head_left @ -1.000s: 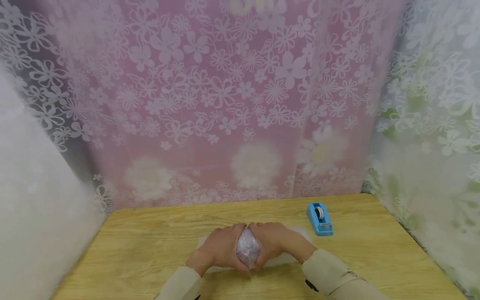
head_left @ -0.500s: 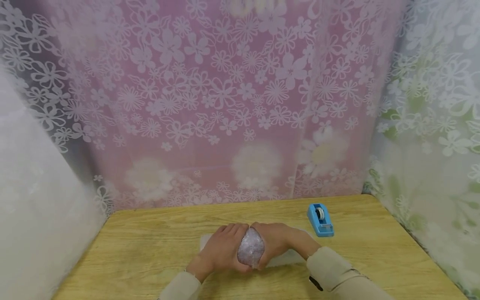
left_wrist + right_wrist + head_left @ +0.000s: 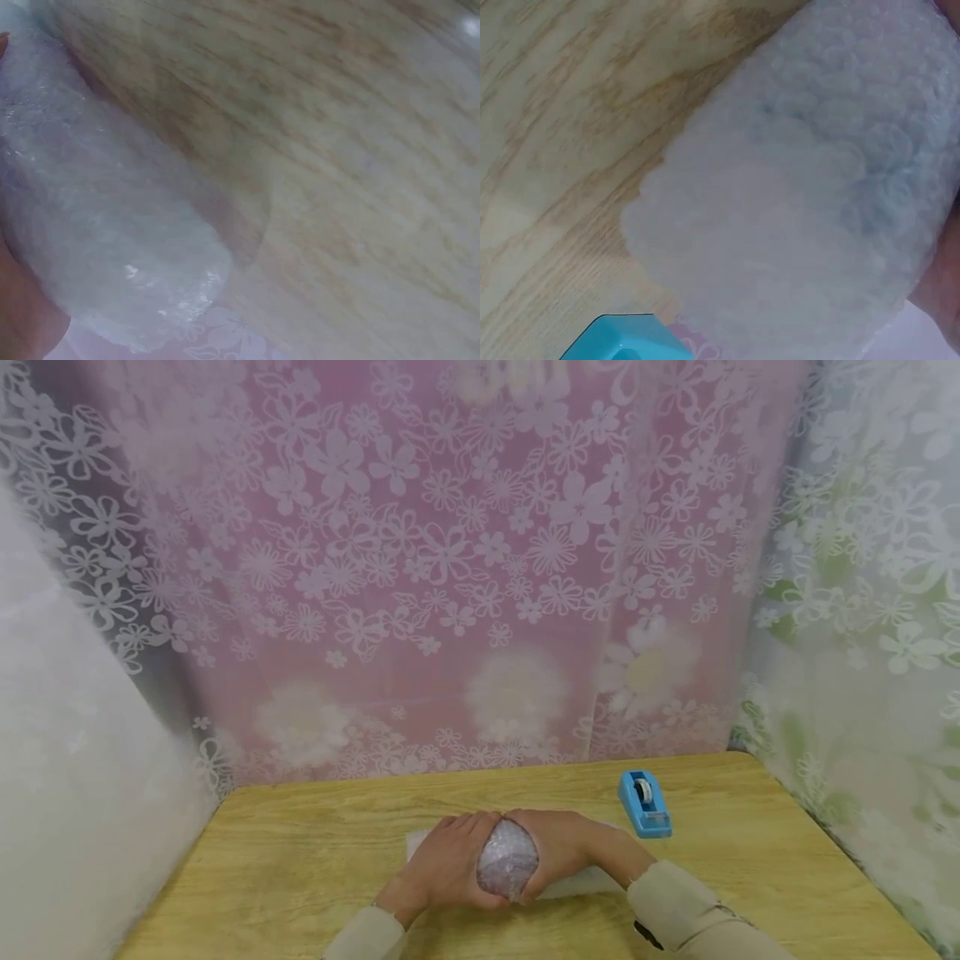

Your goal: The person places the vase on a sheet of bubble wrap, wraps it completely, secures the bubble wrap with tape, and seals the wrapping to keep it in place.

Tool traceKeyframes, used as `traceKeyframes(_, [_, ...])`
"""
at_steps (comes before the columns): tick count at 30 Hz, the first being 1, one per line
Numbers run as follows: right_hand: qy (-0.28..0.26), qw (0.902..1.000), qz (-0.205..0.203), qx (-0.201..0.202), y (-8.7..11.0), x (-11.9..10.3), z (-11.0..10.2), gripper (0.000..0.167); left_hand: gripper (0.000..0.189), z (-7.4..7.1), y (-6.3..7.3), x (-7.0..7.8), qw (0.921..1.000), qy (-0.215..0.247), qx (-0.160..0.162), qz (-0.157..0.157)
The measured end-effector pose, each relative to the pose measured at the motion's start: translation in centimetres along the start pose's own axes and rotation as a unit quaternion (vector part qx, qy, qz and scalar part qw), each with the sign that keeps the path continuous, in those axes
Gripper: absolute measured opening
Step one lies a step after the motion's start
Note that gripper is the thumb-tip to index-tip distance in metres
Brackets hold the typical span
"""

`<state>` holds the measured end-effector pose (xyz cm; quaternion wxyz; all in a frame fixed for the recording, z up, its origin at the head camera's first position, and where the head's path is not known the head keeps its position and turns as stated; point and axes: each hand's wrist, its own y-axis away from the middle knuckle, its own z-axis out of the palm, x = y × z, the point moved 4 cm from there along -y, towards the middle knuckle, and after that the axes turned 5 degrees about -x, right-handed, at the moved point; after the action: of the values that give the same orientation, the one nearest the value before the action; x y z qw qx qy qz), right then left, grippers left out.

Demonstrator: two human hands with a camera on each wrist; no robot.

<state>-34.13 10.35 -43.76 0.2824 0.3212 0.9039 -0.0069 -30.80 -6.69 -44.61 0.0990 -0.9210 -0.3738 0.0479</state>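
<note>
A rolled bundle of clear bubble wrap [image 3: 508,860] lies crosswise at the middle of the table. My left hand [image 3: 456,864] grips it from the left, fingers over the far side and thumb on the near side. From the right, my right hand [image 3: 558,847] grips it in the same way, and the index fingers nearly meet. In the left wrist view, the bundle's loose end [image 3: 127,232] sticks out past the hand. The right wrist view shows the other end, with raised bubbles [image 3: 885,142] on its surface. Whatever is inside the wrap is hidden.
A blue tape dispenser [image 3: 645,804] with a roll of tape stands behind and right of the bundle. The wood-grain table [image 3: 300,843] ends at a pink flowered curtain [image 3: 420,610]. More flowered sheeting [image 3: 862,693] hangs on the right, and a white sheet [image 3: 75,760] on the left.
The gap between my hands has widened, so more of the bundle shows. Both hands and the bundle have shifted slightly to the right in the view, the right hand more.
</note>
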Motion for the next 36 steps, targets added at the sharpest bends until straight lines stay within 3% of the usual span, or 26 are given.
traceKeyframes(4, [0.003,1.0000,0.008,0.001,0.3,-0.1,0.1,0.103,0.103,-0.2,-0.1,0.3,0.9998,-0.020,-0.009,0.000])
traceKeyframes(11, [0.005,1.0000,-0.004,-0.002,-0.2,-1.0,0.0,0.081,0.087,-2.0,-0.8,1.6,0.9946,-0.090,-0.043,-0.030])
traceKeyframes(15, [-0.003,1.0000,0.001,-0.004,-0.3,-0.9,0.3,0.084,0.089,-1.7,-0.6,1.6,0.9947,-0.077,-0.055,-0.042])
traceKeyframes(21, [0.011,0.9996,0.026,0.002,0.2,-0.3,0.4,0.101,0.112,-0.4,-0.1,0.9,0.9985,-0.017,-0.050,-0.015])
traceKeyframes(26, [0.004,0.9998,0.022,0.000,0.2,-0.3,0.2,0.104,0.110,-0.2,-0.1,0.7,0.9990,0.002,-0.041,-0.014])
traceKeyframes(29, [0.024,0.9994,0.024,0.007,0.2,-0.5,0.0,0.103,0.104,-0.3,-0.3,0.8,0.9992,-0.005,-0.034,-0.019])
traceKeyframes(34, [0.096,0.9930,0.066,0.017,1.0,-1.1,-0.6,0.116,0.098,-0.3,-0.3,1.1,0.9987,-0.025,-0.029,-0.033])
traceKeyframes(36, [0.103,0.9910,0.078,0.035,1.8,-0.8,-1.0,0.113,0.097,-0.3,-0.2,1.0,0.9980,-0.032,-0.033,-0.044])
